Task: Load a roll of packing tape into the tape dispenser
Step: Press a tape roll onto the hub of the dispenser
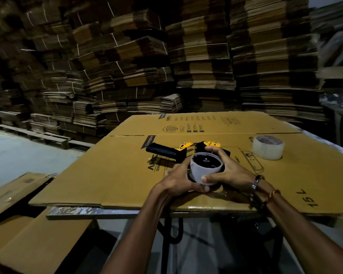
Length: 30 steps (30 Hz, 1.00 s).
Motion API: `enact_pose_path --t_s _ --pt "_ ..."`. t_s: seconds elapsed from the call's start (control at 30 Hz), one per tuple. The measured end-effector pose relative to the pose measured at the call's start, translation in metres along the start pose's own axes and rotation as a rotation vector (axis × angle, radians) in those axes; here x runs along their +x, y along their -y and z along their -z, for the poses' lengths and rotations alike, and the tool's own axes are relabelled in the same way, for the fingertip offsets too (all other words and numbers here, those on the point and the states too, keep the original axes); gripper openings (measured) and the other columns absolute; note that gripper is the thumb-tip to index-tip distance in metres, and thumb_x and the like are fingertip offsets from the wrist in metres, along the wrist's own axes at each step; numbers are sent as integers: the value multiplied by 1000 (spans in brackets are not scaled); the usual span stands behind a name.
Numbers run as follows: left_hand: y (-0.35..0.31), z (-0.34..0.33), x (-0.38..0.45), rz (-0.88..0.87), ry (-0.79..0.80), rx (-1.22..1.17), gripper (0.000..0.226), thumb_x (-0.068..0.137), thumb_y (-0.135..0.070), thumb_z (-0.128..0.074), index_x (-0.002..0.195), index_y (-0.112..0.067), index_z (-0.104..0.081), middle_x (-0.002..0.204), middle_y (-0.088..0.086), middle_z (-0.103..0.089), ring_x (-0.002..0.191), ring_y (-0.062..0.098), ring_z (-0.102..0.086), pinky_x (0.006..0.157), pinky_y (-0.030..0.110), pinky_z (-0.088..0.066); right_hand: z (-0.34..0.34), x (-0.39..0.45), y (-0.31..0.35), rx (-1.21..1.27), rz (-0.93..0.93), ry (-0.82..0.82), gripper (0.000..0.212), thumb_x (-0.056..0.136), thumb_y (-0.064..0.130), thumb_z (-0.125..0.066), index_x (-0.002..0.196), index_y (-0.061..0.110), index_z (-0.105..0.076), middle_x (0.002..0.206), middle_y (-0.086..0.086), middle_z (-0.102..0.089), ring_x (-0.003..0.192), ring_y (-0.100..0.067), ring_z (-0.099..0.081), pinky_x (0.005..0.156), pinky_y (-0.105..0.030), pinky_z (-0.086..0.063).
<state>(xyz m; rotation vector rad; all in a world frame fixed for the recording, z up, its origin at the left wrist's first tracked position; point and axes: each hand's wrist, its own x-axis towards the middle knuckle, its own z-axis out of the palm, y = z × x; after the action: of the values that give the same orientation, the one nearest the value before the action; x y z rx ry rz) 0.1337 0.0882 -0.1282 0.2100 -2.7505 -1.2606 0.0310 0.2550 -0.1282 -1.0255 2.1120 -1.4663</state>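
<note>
Both hands wrap a pale empty tape core (206, 172) seated on the black-and-yellow tape dispenser (183, 150): the left hand (179, 181) cups its near side, the right hand (227, 168) curls round its far side. The dispenser lies on flattened cardboard (117, 175), and the full clear packing tape roll (267, 147) stands apart, farther right.

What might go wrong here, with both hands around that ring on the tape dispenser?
The white ring looks like a bare core; if it sticks on the dispenser, pulling may jerk the tool across the cardboard sheet. The left hand and right hand work close to the yellow front end, perhaps a cutter. The full tape roll sits near the table edge.
</note>
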Motion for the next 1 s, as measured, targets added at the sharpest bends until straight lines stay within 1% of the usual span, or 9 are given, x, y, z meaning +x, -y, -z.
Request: enact_pose_path --t_s 0.2,0.3,0.4,0.6,0.7,0.8,0.83,0.9,1.0 --pt "1 -2 0 2 0 3 102 50 -52 -87 138 -49 -37 132 -7 -58 128 21 -47 114 50 -30 -4 3 -5 -50 29 -48 98 68 13 -90 145 28 -33 129 8 -55 119 -6 -55 88 -17 -49" --pt "2 -2 2 1 11 -21 99 49 -50 -87 135 -54 -37 128 -10 -58 127 21 -47 113 50 -30 -8 3 -6 -73 38 -88 95 69 13 -90 144 27 -34 128 9 -55 115 -1 -55 82 -12 -48" --pt "5 -4 5 -19 11 -39 97 41 -57 -84 125 -64 -35 128 -9 -60 126 20 -48 113 51 -31 -9 2 -7 -98 46 -123 95 67 17 -92 143 27 -36 128 10 -55 118 -5 -56 86 -17 -48" --pt "7 -6 8 -33 -31 -8 95 54 -47 -86 136 -52 -38 128 -10 -61 126 19 -47 106 40 -25 -21 -5 -5 -98 41 -205 101 68 30 -91 149 27 -30 135 5 -54 125 -17 -54 102 -35 -50" --pt "7 -9 8 -32 -94 45 92 63 -44 -86 141 -45 -36 130 -8 -61 125 19 -48 98 36 -23 -39 -9 -7 -62 33 -354 113 60 48 -91 150 36 -24 141 5 -51 114 -21 -57 97 -43 -55" --pt "4 -10 6 -37 -123 62 90 67 -44 -84 142 -43 -35 130 -8 -61 123 19 -49 96 35 -22 -44 -8 -6 -87 15 -401 110 63 42 -92 150 32 -26 140 5 -51 111 -23 -59 78 -29 -58" --pt "3 -11 5 -39 -130 61 90 67 -45 -84 142 -43 -35 128 -9 -62 122 18 -49 94 35 -20 -42 -7 -6 -60 17 -386 106 61 41 -92 147 33 -30 138 5 -53 103 -24 -63 74 -32 -60" --pt "3 -12 4 -36 -141 50 90 65 -47 -85 140 -45 -36 126 -12 -62 120 15 -49 92 34 -20 -37 -6 -6 -13 14 -344 103 56 44 -92 141 35 -36 130 6 -58 95 -21 -68 76 -42 -63" --pt "2 -15 3 -36 -162 28 88 63 -47 -86 136 -48 -37 122 -15 -62 117 12 -47 88 34 -19 -26 -7 -3 -67 10 -284 98 49 52 -91 134 41 -43 125 15 -60 111 -14 -64 88 -43 -60"
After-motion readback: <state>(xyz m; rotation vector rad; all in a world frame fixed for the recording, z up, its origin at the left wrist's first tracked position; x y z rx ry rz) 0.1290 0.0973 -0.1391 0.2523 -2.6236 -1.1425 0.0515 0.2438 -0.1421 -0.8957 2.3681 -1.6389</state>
